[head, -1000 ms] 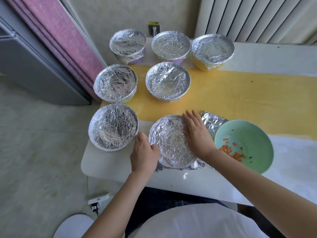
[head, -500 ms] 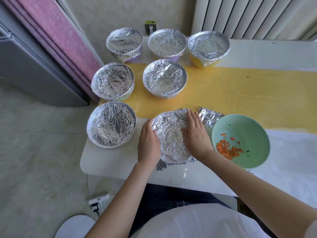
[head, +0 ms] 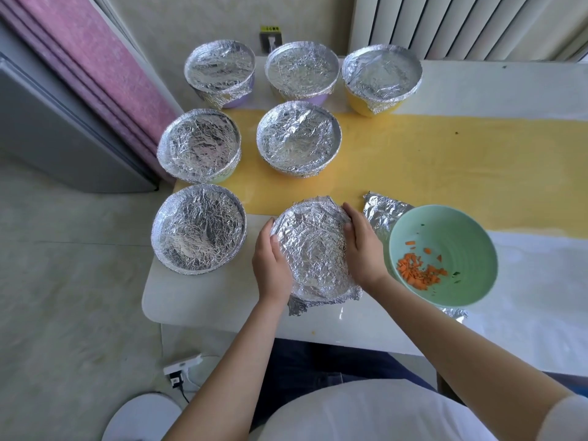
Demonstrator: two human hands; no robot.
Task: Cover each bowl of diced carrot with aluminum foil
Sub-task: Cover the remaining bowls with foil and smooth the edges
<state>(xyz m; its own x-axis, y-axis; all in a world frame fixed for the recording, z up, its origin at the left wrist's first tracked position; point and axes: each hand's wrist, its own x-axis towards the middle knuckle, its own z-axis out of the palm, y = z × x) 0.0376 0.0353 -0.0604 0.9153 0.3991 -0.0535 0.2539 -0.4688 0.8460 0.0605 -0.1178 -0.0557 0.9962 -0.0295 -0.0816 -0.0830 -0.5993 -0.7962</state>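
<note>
At the front of the tabletop (head: pixel 206 297), our left hand (head: pixel 272 265) curled round the left rim of the foil-wrapped bowl (head: pixel 313 249), gripping it; our right hand (head: pixel 362 246) gripped its right rim, just beside the uncovered green bowl (head: pixel 451 230) of diced carrot (head: pixel 416 272).

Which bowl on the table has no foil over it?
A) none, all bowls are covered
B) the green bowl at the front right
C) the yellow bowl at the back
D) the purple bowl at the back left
B: the green bowl is open at the top, its diced carrot in plain sight, beside the foil-wrapped bowl that the left hand and the right hand hold.
</note>
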